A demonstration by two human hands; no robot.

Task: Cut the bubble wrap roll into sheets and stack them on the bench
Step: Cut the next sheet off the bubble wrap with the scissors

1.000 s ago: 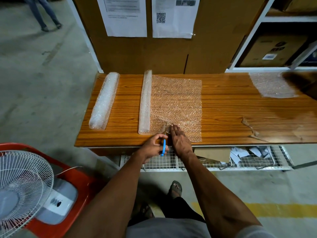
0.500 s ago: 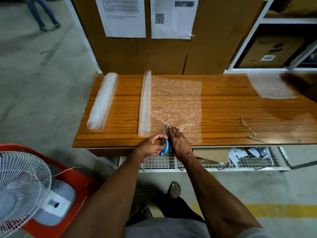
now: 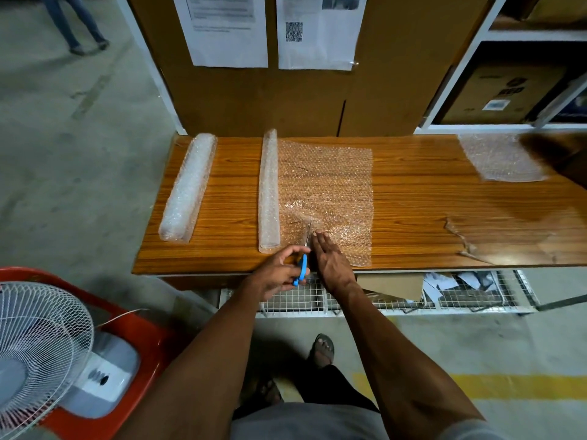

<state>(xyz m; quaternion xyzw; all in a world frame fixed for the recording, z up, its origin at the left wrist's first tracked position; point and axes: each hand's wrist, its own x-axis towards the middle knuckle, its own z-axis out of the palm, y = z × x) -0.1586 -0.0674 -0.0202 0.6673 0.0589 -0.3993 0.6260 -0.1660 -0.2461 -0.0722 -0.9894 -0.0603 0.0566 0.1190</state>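
Note:
A bubble wrap roll [image 3: 268, 192] lies across the wooden bench [image 3: 413, 198], with a length of wrap [image 3: 327, 185] unrolled flat to its right. My left hand [image 3: 276, 274] grips blue-handled scissors [image 3: 303, 265], whose blades point away from me into the wrap's near edge, just right of the roll. My right hand [image 3: 332, 265] lies flat with straight fingers, pressing the wrap down beside the blades. A second, thicker bubble wrap roll [image 3: 187, 188] rests at the bench's left end. One cut sheet [image 3: 502, 157] sits at the far right.
Torn brown paper scraps [image 3: 460, 230] lie on the bench's right part. A wire basket [image 3: 444, 296] with papers hangs under the bench. A white fan [image 3: 38, 338] on a red stool [image 3: 136, 331] stands at my left. Cardboard boxes and shelving [image 3: 508, 90] back the bench.
The scissors have advanced a little further into the wrap from its near edge. My right hand stays flat on the sheet beside the cut.

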